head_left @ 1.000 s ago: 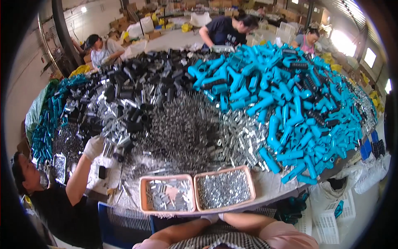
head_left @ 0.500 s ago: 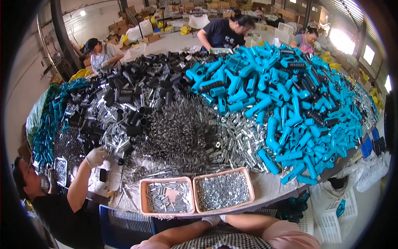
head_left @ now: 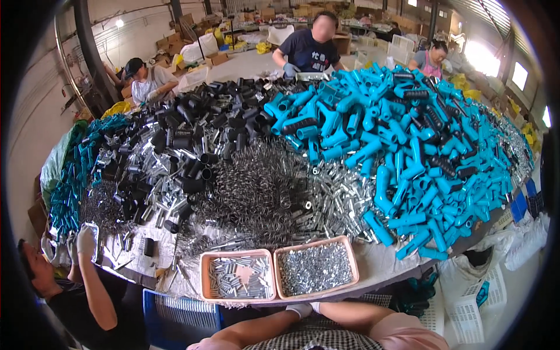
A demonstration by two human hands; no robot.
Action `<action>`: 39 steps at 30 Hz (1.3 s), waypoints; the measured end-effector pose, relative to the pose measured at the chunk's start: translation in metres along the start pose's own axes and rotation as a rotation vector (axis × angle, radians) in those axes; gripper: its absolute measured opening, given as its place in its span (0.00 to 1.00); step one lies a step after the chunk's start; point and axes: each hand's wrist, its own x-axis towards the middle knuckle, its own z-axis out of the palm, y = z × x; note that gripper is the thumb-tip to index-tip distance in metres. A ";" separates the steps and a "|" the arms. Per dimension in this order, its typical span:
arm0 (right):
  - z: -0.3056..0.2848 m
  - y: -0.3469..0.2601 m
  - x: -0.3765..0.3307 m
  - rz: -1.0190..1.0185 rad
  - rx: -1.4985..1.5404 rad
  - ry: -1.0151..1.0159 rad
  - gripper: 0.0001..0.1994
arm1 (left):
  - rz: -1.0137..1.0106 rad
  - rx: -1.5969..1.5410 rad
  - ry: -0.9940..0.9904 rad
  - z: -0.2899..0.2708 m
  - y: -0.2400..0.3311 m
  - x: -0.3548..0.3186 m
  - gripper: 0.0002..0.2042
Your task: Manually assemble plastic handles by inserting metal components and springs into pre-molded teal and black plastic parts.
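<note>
My left hand (head_left: 300, 310) and my right hand (head_left: 315, 307), both in white gloves, meet at the table's near edge, just under the trays. Their fingers are hidden by the edge, and whatever they may hold does not show. Straight above my hands lies a shallow pink tray (head_left: 357, 274) of small shiny metal pieces. Touching it on the left is a second pink tray (head_left: 203, 280), holding short metal pins with part of its bottom bare. Behind both trays a heap of dark springs (head_left: 251, 192) rises beside a pile of silver metal tubes (head_left: 338, 204).
Turquoise angled plastic housings (head_left: 402, 169) fill the right side. Black plastic sleeves (head_left: 181, 137) cover the back left. At my left a co-worker (head_left: 87, 297) reaches to a small tray; others work across the table. A blue chair (head_left: 150, 318) stands at lower left, white crates (head_left: 466, 315) at lower right.
The co-worker at left has drawn a gloved hand from the metal pile back to the small tray. The person across has straightened up. My hands stay at the table edge.
</note>
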 end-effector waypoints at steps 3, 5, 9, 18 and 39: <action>-0.078 -0.006 -0.027 -0.038 -0.026 -0.069 0.18 | -0.152 -0.001 -0.068 -0.024 0.013 -0.019 0.26; -0.075 -0.020 -0.021 -0.076 -0.047 -0.084 0.18 | -0.221 0.007 -0.084 -0.026 0.015 -0.023 0.27; -0.050 -0.047 -0.019 -0.098 -0.062 -0.085 0.18 | -0.240 -0.118 -0.177 -0.030 0.008 -0.019 0.29; -0.111 -0.014 -0.044 -0.118 -0.063 -0.084 0.18 | -0.128 -0.166 0.079 -0.028 0.024 -0.038 0.27; -0.244 -0.044 -0.296 0.170 0.788 0.079 0.25 | -0.264 -2.271 0.067 -0.065 0.091 -0.093 0.08</action>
